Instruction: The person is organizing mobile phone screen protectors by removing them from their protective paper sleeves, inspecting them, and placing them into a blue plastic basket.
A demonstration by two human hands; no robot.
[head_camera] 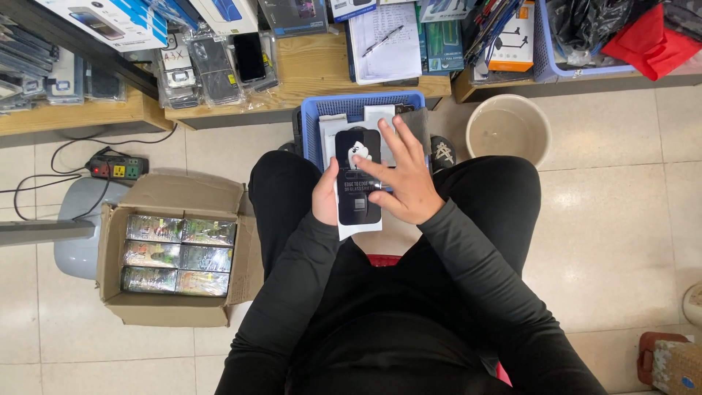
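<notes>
The left hand (pixel 325 199) grips a flat black-and-white packet (pixel 358 186) by its left edge, over the lap. Its long axis runs away from the person, toward the blue basket (pixel 313 121). The right hand (pixel 404 178) lies on it, fingers (pixel 376 170) spread. Open floor (pixel 614 219) lies right; a carton (pixel 175 252) crowds the left.

A flat black-and-white pack (pixel 357 183) is held upright over a blue basket (pixel 313 124). Left, an open carton (pixel 172 252) holds six shiny wrapped boxes (pixel 179 254). Clear-bagged phone cases (pixel 212 66) and blue-white boxes (pixel 110 22) crowd the wooden shelf (pixel 307 73) above.
</notes>
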